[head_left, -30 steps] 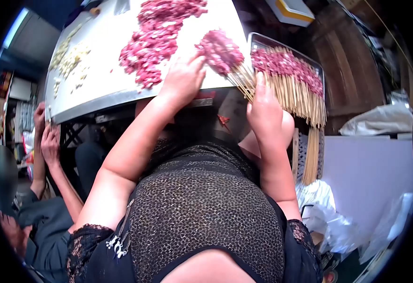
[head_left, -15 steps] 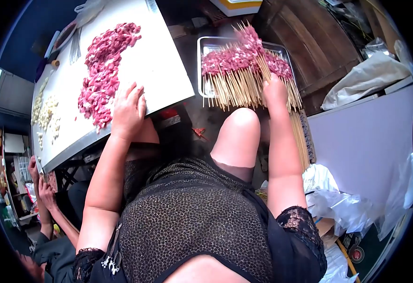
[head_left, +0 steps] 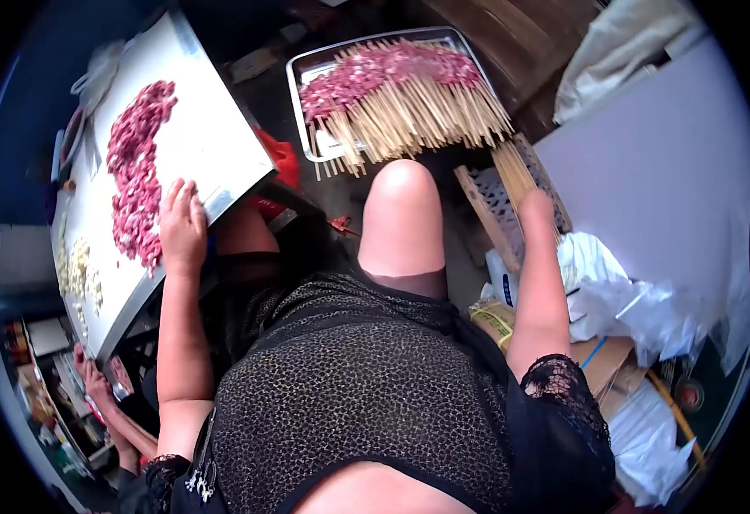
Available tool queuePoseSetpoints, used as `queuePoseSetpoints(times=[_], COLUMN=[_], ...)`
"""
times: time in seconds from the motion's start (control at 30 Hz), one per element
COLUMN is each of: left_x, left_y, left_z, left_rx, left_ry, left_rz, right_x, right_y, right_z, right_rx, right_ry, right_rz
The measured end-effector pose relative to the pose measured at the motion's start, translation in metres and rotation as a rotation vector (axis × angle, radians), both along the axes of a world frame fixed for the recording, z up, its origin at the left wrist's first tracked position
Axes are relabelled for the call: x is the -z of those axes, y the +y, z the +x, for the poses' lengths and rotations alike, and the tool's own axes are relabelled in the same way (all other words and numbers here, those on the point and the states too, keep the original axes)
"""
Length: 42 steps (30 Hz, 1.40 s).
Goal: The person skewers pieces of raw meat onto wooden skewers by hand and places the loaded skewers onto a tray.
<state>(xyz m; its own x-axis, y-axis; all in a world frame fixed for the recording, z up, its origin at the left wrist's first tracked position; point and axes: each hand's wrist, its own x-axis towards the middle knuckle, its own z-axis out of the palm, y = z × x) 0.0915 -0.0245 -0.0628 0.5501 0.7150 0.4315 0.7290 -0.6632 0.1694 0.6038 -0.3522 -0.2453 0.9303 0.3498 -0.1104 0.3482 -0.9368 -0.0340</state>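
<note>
My left hand (head_left: 183, 224) lies on the near edge of the white tabletop (head_left: 208, 128), fingers stretched out and holding nothing. Beside its fingers runs a long pile of cut raw meat (head_left: 135, 171). My right hand (head_left: 536, 210) is low on the right, its fingers curled down over a bundle of bare bamboo skewers (head_left: 512, 171); the fingertips are hidden. Ahead of my knee, a metal tray (head_left: 298, 81) carries many meat skewers (head_left: 401, 98), meat toward the far side and bare stick ends over the near rim.
Whitish pieces (head_left: 75, 274) lie on the table's left part. A perforated crate (head_left: 491, 201) stands under the bare skewers. Plastic bags (head_left: 598, 265) crowd the right side near a pale panel (head_left: 640, 163). Another person's hands (head_left: 92, 381) show at the lower left table corner.
My right hand has left the bunch of meat skewers on the tray and moved down to the bare skewers. The view has shifted; my left hand stays on the table edge.
</note>
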Motion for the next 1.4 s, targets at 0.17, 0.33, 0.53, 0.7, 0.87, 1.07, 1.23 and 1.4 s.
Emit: queuePoseSetpoints(times=[0.17,0.33,0.53,0.7,0.87,1.07,1.23,1.4], left_x=[0.003,0.004,-0.015,-0.012,-0.024,-0.012,-0.021,-0.059], left_y=[0.003,0.001,-0.007,-0.012,-0.016,0.028,0.046,0.059], left_z=[-0.004,-0.002,-0.003,-0.005,-0.038,-0.107,-0.117,-0.087], left_rx=[0.015,-0.005,0.077,-0.01,-0.125,-0.573,-0.418,-0.239], left_ry=[0.03,-0.003,-0.16,-0.103,0.041,0.056,-0.073,-0.089], left_rz=[0.004,-0.019,-0.078,-0.035,0.031,-0.123,-0.105,-0.1], right_x=[0.022,0.049,0.028,0.032,0.001,-0.021,-0.164,-0.222], right_y=[-0.047,-0.06,-0.057,-0.081,-0.087,-0.045,0.076,0.178], right_z=[-0.042,-0.035,-0.034,-0.028,-0.038,-0.049,-0.164,-0.248], right_rx=[-0.114,-0.138,-0.102,-0.08,-0.212,-0.085,-0.326,-0.651], right_ry=[-0.025,-0.031,0.065,-0.082,-0.102,0.031,0.352,0.95], right_rz=[-0.003,-0.133,-0.19,0.015,0.165,0.772,1.439,1.549])
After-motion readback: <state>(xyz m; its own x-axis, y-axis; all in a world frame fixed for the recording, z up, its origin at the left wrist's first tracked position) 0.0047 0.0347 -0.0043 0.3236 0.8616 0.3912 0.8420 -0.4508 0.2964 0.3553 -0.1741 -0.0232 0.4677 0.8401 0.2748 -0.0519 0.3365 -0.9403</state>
